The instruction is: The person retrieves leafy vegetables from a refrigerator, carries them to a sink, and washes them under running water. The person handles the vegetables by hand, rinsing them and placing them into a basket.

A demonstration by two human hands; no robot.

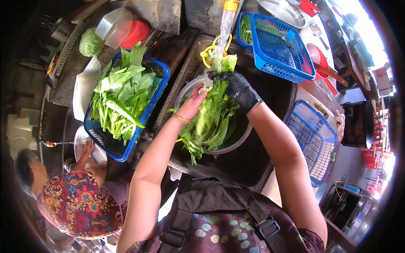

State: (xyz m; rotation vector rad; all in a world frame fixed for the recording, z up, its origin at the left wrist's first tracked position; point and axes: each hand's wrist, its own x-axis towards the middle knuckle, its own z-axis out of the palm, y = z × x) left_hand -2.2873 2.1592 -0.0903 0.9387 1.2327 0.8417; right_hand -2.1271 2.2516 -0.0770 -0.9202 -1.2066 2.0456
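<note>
Running water (pixel 224 34) falls from a tap with an orange-yellow end (pixel 231 5) onto a long head of leafy green lettuce (pixel 210 110). My right hand (pixel 241 90), in a black glove, grips the lettuce near its upper end. My left hand (pixel 193 104) is bare and has its fingers against the pale stalk on the left side. Beneath both hands, a round metal basin (pixel 246 136) in the dark stone sink (pixel 218 169) holds more long green leaves (pixel 223 134). Just below the tap is a yellow plastic strainer (pixel 206 56), partly behind the water.
Left of the sink stands a blue basket (pixel 146 117) piled with leafy greens (pixel 121 91). Blue baskets (pixel 281 47) sit at the upper right, another blue basket (pixel 311 142) at the right. A cabbage (pixel 91 42) lies at upper left. Another person (pixel 82 202) works at lower left.
</note>
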